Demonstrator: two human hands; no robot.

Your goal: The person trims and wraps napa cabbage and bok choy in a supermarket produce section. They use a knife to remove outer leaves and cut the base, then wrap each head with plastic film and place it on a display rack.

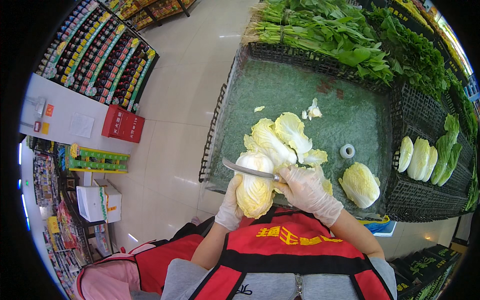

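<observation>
My gloved left hand (231, 204) grips a napa cabbage (255, 191) from its left side, with the pale base pointing away from me. In my gloved right hand (309, 193) is a knife with a curved blade (249, 171), which lies across the cabbage near its base. Loose outer leaves (272, 142) are spread just beyond the cabbage on the green mat (281, 88). Small leaf scraps (313, 110) lie farther back. To the right rest a second napa cabbage (360, 185) and a white roll (347, 151).
Bundled leafy greens (315, 32) line the mat's far side. A black plastic crate (420, 202) with more cabbages (420, 159) borders it on the right. Another person in a red apron (165, 258) is close on my left. A red box (123, 123) stands beyond the aisle.
</observation>
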